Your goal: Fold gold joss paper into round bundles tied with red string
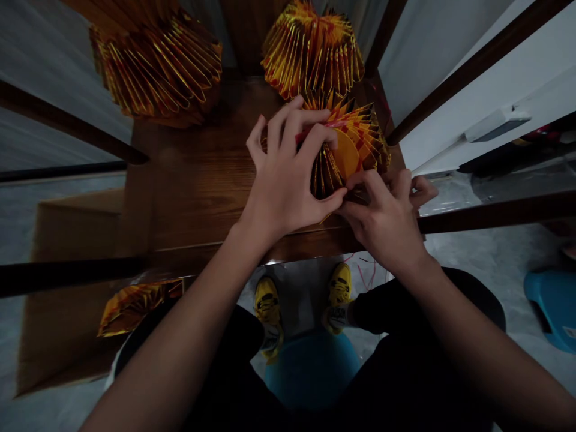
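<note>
A fan-pleated gold and red paper ornament (364,129), with a flat round yellow piece (346,153) on it, lies at the right of the brown wooden surface. My left hand (288,162) spans its left side, fingers bent over the top and thumb at the near edge, gripping it. Beside that thumb, my right hand (389,207) pinches the ornament's near edge between thumb and index finger; the other fingers are bent. Whatever lies right between those fingertips is partly hidden. A pink-red strip (335,124) runs across the ornament's top.
Behind it stands another pleated paper piece (312,54), and a larger one (157,66) is at the back left. Dark wooden bars (450,78) flank the surface. A cardboard box (67,288) with gold paper (135,306) is lower left; a blue stool (553,306) stands right.
</note>
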`<state>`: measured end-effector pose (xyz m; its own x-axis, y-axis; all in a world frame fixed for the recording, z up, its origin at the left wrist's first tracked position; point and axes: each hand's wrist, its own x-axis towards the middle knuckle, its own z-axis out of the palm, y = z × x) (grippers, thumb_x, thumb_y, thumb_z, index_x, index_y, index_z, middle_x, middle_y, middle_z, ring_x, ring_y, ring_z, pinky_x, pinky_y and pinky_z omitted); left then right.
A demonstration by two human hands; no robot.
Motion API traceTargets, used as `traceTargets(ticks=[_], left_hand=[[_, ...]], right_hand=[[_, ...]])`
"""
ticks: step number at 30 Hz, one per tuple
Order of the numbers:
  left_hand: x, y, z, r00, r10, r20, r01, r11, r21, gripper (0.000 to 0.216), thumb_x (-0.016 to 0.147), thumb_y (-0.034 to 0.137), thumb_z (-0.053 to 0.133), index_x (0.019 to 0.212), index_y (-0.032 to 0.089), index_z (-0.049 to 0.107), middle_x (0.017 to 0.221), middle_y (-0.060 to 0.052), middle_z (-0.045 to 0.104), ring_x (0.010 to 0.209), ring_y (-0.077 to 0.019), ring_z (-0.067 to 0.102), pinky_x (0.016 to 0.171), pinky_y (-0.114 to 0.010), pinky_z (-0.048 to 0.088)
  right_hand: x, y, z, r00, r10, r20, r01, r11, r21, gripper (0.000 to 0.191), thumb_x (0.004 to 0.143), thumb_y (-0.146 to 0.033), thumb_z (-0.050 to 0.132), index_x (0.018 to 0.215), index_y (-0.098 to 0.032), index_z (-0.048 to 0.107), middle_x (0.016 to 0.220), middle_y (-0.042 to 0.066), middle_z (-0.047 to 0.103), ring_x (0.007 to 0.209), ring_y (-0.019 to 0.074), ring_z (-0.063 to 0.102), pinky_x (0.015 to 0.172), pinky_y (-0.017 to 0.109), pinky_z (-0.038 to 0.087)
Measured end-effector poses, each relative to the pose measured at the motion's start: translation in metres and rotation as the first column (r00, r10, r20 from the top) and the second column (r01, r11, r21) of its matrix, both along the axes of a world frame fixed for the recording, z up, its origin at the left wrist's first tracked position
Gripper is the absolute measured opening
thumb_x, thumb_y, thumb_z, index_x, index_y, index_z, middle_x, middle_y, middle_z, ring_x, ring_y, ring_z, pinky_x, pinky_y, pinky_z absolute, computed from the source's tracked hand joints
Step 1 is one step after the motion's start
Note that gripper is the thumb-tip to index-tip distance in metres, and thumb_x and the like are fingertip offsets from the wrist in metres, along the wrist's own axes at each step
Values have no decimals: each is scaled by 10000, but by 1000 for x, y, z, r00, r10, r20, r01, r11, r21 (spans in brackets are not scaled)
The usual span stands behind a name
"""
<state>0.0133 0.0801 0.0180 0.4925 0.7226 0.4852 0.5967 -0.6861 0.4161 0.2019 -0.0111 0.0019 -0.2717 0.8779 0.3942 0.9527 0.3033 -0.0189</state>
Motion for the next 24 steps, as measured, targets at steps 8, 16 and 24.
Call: traceTargets(ticks=[8,16,24], left_hand=[[3,-7,8,991,75,-114,-77,997,-9,458,827,387,829,1193,345,557,1612,-73,537,1644,-419,295,1302,-715,207],[-11,-2,9,983,-26,-182,33,999,38,567,742,213,786,1236,279,517,1659,-123,479,1650,-437,274,1278,-730,221],[-14,-2,12,983,-54,-177,43,997,-66,552,759,160,753,1261,328,598,1718,-45,414,1666,-437,213,1306,-751,157]], right_hand=[[4,1,4,999,32,-3,-33,996,-78,262,1068,-261,591,969,-288,831,1369,47,691,1152,331,493,962,552,359],[6,7,2,974,-74,-214,72,997,-16,216,1058,-253,632,933,-275,807,1244,28,770,1147,332,500,942,516,429],[7,12,-2,935,-159,-318,173,985,15,196,1055,-315,659,927,-267,798,1164,75,765,1164,350,509,988,568,400]])
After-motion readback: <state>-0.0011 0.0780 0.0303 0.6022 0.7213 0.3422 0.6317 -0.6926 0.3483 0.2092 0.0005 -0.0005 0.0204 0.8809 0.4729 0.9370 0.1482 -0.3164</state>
